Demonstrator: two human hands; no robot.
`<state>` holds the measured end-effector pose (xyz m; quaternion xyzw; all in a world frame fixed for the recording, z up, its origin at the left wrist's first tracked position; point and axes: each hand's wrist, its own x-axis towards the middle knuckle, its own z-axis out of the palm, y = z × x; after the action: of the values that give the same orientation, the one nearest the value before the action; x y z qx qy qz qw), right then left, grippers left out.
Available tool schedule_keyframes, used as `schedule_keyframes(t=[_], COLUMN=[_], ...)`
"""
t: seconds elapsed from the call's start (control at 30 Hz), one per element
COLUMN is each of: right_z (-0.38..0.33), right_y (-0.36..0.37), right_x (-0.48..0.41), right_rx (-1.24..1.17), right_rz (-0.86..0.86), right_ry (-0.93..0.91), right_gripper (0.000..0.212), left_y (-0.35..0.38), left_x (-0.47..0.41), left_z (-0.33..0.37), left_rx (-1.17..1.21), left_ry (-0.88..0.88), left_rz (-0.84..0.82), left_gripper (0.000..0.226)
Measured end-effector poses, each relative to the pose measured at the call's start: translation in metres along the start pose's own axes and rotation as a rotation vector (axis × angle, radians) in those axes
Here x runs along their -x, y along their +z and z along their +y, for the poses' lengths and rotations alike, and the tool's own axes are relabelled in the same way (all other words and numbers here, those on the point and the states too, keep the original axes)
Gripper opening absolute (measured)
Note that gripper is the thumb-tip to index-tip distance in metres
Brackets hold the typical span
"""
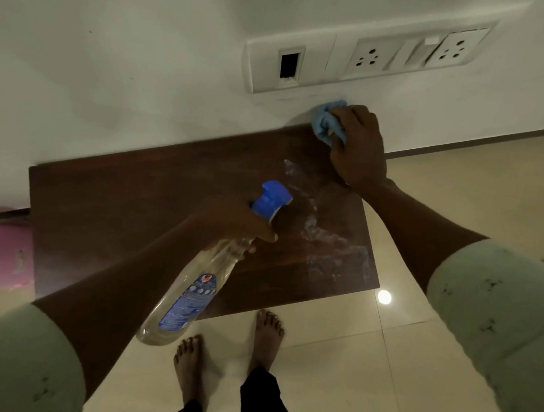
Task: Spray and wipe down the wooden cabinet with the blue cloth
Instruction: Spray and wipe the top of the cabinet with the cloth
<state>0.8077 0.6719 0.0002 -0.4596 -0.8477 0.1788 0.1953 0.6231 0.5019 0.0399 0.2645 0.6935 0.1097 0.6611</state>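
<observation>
Here, the left hand (231, 225) is reaching forward over the wooden cabinet (130, 203), its fingers wrapping closed around the neck of a clear spray bottle (192, 290). The bottle is hanging tilted, with its blue trigger head (272, 199) pointing up and away toward the wall and its base dropping back toward the person, out past the cabinet's front edge. A blue label is showing on its side, and the body is looking nearly see-through. The forearm is coming in from the lower left, out of a pale green sleeve (15, 365).

The cabinet top is lying dark brown and flat against the white wall (113, 68), below a white socket plate (362, 55). Wet streaks of spray (323, 234) are glistening across its right half, running from near the back down to the front right corner; the left half is looking dry.

Further right, the right hand (358, 147) is stretching out to the cabinet's back right corner, fingers curling shut on the bunched blue cloth (327, 120) and pressing it down where the top meets the wall. Two bare feet (265, 339) are standing on the pale floor tiles (414, 358) before the cabinet.
</observation>
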Motion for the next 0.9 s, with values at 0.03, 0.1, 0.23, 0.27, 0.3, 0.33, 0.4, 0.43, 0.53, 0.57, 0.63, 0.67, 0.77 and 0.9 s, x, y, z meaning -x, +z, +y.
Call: schedule_keyframes(t=[0.03,0.1,0.23,0.27,0.3,0.33,0.4,0.43,0.53,0.57,0.63,0.67,0.77,0.9], right_z=[-0.001,-0.006,-0.013,-0.012,-0.012,-0.013,-0.015,-0.015,0.005,0.014,0.019,0.015,-0.019,-0.041], right_y=[0.006,0.018,0.041,0.045,0.048,0.051,0.05,0.047,0.029,0.023,0.023,0.026,0.042,0.04], right_x=[-0.001,-0.003,-0.011,-0.009,-0.005,0.0,0.018,0.029,0.052,0.051,0.037,0.024,0.005,0.034], right_rx=[0.023,0.039,0.06,0.06,0.052,0.033,-0.007,-0.021,0.003,0.025,0.043,0.033,-0.03,-0.085], right_rz=[-0.047,-0.134,-0.137,-0.127,-0.121,-0.135,-0.214,-0.262,-0.32,-0.287,-0.157,-0.111,-0.143,-0.356], right_ry=[-0.021,-0.077,-0.207,-0.205,-0.197,-0.187,-0.214,-0.25,-0.347,-0.299,-0.077,-0.011,-0.097,-0.209], right_gripper=[0.039,0.04,0.032,0.033,0.036,0.039,0.043,0.042,0.038,0.036,0.034,0.033,0.03,0.037], left_y=[-0.001,-0.006,-0.017,-0.018,-0.019,-0.02,-0.019,-0.019,-0.02,-0.02,-0.02,-0.019,-0.014,0.003], left_x=[-0.002,-0.004,-0.01,-0.01,-0.01,-0.01,-0.008,-0.006,0.0,0.002,0.004,0.003,0.004,0.009], left_z=[-0.002,-0.003,-0.004,-0.004,-0.003,-0.001,0.003,0.005,0.012,0.014,0.015,0.015,0.009,0.005], left_rx=[-0.004,0.009,0.049,0.057,0.061,0.064,0.077,0.083,0.108,0.109,0.106,0.106,0.06,-0.019], left_ry=[-0.008,-0.022,-0.038,-0.037,-0.031,-0.025,-0.014,-0.006,-0.021,-0.044,-0.083,-0.086,-0.115,-0.188], left_rz=[0.001,-0.002,0.016,0.024,0.037,0.057,0.092,0.091,0.063,0.055,0.04,0.037,0.031,-0.017], left_gripper=[0.052,0.051,0.046,0.046,0.046,0.046,0.05,0.052,0.049,0.047,0.048,0.05,0.047,0.043])
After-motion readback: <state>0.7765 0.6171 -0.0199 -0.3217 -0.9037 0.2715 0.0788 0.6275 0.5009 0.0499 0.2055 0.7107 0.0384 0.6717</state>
